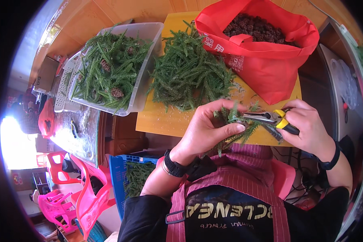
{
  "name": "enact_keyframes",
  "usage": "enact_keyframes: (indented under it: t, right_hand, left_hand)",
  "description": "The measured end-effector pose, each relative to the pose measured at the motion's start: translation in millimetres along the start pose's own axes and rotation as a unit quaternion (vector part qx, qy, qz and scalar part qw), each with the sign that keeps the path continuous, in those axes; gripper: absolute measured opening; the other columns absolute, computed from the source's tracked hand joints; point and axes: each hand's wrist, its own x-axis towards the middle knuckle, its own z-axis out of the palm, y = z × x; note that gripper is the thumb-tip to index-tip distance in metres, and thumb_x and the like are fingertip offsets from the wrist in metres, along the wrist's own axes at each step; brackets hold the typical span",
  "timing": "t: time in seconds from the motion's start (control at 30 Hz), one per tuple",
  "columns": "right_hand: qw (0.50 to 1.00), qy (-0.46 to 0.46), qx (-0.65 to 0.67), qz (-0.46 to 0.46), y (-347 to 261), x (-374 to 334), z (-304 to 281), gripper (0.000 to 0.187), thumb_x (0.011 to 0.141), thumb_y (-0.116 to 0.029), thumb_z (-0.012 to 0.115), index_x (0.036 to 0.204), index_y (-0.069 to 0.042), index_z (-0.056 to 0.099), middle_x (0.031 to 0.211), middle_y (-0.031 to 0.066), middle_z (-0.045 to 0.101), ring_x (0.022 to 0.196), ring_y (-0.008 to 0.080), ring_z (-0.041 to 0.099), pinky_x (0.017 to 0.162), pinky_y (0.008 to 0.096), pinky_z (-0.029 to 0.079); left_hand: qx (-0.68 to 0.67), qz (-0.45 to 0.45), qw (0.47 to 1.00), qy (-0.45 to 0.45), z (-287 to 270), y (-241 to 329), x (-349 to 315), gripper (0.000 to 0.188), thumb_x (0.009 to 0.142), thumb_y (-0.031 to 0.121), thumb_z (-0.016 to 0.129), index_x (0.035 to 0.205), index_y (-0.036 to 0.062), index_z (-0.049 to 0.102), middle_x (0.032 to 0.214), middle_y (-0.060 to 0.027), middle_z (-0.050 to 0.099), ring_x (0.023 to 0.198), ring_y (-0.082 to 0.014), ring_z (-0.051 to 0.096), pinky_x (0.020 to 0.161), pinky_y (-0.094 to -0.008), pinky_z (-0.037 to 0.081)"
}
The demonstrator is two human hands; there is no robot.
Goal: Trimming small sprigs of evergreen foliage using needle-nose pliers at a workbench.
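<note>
My left hand (207, 127) pinches a green artificial pine sprig (234, 117) near the table's front edge, thumb across its stem. In my right hand (308, 127) is a pair of needle-nose pliers (272, 117) with yellow and black handles. The pliers' jaws point left and reach the sprig beside my left thumb; whether they grip its stem I cannot tell. Just beyond my hands a large heap of pine sprigs (189, 72) lies on the yellow table (153, 119). Left of it, a clear plastic bin (143, 86) holds sprigs with several pine cones (117, 92) among them.
A red fabric bag (270, 76) full of dark pine cones (252, 28) stands at the back right. On the lower left are a blue crate (117, 177) with greenery and pink chairs (93, 189). Another pair of pliers (74, 128) lies on a side table (84, 141).
</note>
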Motion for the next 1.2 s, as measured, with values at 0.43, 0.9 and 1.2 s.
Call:
enact_keyframes:
  t: [0.43,0.9,1.2]
  right_hand:
    - [0.999,-0.016,-0.044,0.021,-4,-1,-7,0.021,0.059,-0.007,0.068,0.067,0.001,0.051,0.067,0.0139,0.055,0.074,0.0298,0.057,0.061,0.0355,0.046]
    - [0.996,0.041,-0.07,0.047,-16,3,-18,0.022,0.065,-0.013,0.071,0.076,0.001,0.058,0.072,0.0122,0.057,0.088,0.0298,0.055,0.073,0.0386,0.045]
    - [0.987,0.092,0.099,0.086,-14,10,5,0.027,0.065,-0.015,0.073,0.077,0.003,0.056,0.082,0.0176,0.055,0.073,0.0301,0.057,0.066,0.0327,0.045]
  left_hand:
    - [0.092,0.024,0.993,0.071,8,1,2,0.037,0.072,-0.003,0.071,0.105,-0.0013,0.055,0.098,-0.0073,0.062,0.088,-0.0131,0.061,0.08,-0.0253,0.05]
    - [-0.022,-0.009,0.998,0.062,8,7,5,0.021,0.078,0.001,0.066,0.096,0.0014,0.055,0.089,-0.0024,0.06,0.081,-0.0092,0.059,0.074,-0.0237,0.048]
    - [-0.055,-0.016,0.998,0.038,4,-5,7,0.01,0.088,0.007,0.054,0.095,0.0005,0.054,0.083,-0.0045,0.06,0.072,-0.0115,0.06,0.066,-0.0245,0.05]
